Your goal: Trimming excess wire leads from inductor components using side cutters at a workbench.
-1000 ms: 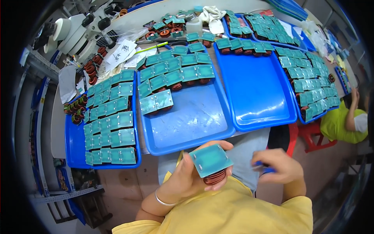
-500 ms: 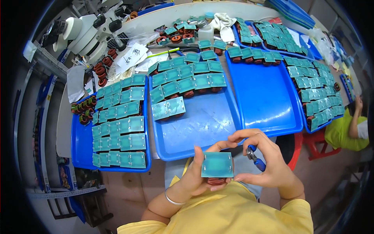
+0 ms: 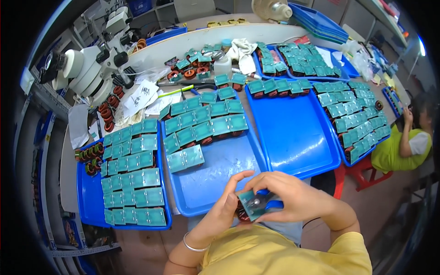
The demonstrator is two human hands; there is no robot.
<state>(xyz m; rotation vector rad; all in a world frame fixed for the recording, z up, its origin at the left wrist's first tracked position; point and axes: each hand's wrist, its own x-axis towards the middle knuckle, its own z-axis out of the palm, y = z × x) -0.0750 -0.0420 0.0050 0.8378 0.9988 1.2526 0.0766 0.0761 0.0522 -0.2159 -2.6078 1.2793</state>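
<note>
My left hand (image 3: 216, 214) is closed round a coil of reddish-brown wire (image 3: 241, 214) topped by a flat green circuit board (image 3: 250, 208), held tilted in front of my yellow shirt. In my right hand (image 3: 300, 197), with the fingers curled, is a pair of small blue-handled pliers (image 3: 275, 204). Their metal head lies over the face of the board; I cannot make out whether the jaws touch it. Just beyond my hands is a blue tray (image 3: 215, 185), with rows of the same green-topped coils in its far part.
More board-topped coils fill a left blue tray (image 3: 91, 197), line the far end of another blue tray (image 3: 298, 133), and crowd the trays at right. Papers (image 3: 142, 97), a white microscope (image 3: 87, 73) and a white bottle (image 3: 222, 67) stand behind. A co-worker (image 3: 403, 142) sits at far right.
The coil has been tilted so its board faces my right hand. My right hand has come in with the pliers, bringing them over the board. The view has shifted, showing more of the far side.
</note>
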